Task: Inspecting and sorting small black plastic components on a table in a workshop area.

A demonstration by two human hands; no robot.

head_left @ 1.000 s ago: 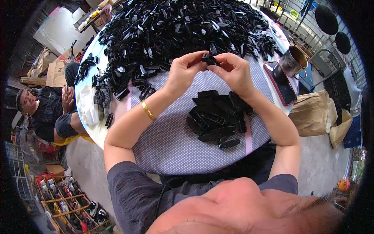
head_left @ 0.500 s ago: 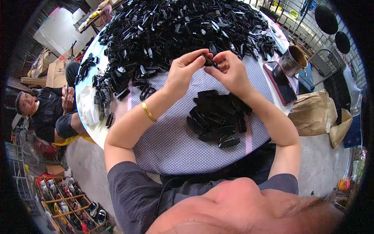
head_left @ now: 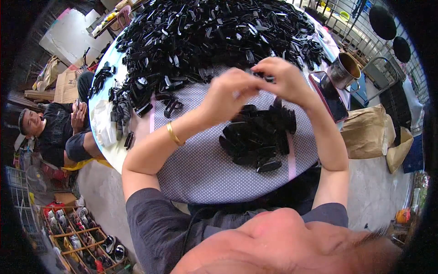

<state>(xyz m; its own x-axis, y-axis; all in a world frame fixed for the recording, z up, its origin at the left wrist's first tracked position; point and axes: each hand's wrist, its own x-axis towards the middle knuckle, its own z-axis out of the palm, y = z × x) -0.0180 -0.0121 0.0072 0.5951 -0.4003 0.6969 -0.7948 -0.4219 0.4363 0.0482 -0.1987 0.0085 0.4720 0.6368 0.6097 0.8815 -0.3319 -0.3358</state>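
Above the table, my left hand (head_left: 232, 93) is smeared by motion, its fingers close to my right thumb, and what it holds cannot be made out. My right hand (head_left: 287, 82) is bent inward with thumb and forefinger curled round a small dark piece (head_left: 269, 78), mostly hidden by the fingers. Just below the hands lies a small heap of elongated black clip-like pieces (head_left: 258, 137) on the dotted grey cloth (head_left: 196, 169). A much larger mound of similar black pieces (head_left: 200, 36), some with shiny faces, spreads beyond my hands.
At the table's right edge lie a phone (head_left: 335, 102) and a metal mug (head_left: 343, 72). Brown paper bags (head_left: 365, 132) stand below. White plastic (head_left: 104, 121) and dark gloves (head_left: 122, 116) are on the left. A seated person (head_left: 59, 128) is at far left, above a shoe rack (head_left: 80, 239).
My left hand has shifted right and down from the dark piece both hands were fingering. The right hand has moved slightly right. More of the small heap's upper right side now shows.
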